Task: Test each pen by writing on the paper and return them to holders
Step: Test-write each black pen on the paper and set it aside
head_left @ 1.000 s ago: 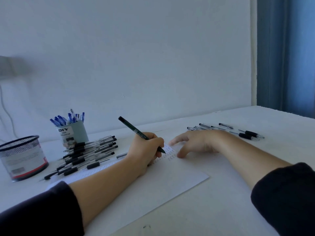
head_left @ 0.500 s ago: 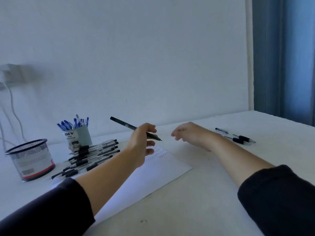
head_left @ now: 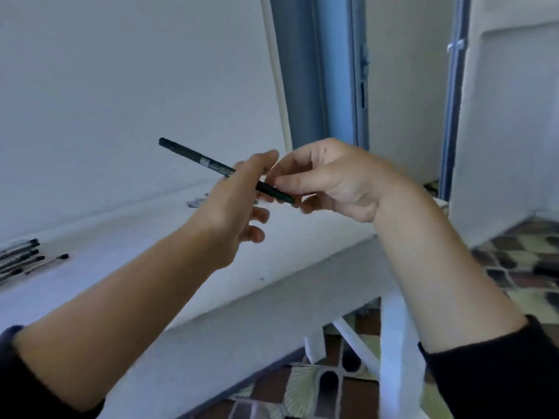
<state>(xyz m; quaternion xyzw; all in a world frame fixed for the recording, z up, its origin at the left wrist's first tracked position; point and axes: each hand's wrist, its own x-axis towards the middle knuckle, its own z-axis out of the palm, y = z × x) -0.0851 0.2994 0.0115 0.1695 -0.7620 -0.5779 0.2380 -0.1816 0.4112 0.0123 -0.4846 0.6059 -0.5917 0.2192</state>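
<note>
Both hands' grip pinches one black pen (head_left: 211, 164): left hand (head_left: 230, 204), right hand (head_left: 326, 179).

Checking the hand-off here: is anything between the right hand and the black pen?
Nothing visible. The right hand already has its fingers on the black pen near its tip, while the left hand holds the barrel, both raised above the table.

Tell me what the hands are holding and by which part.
Both hold one dark pen: the left hand at mid-barrel, the right hand pinching its lower end.
</note>
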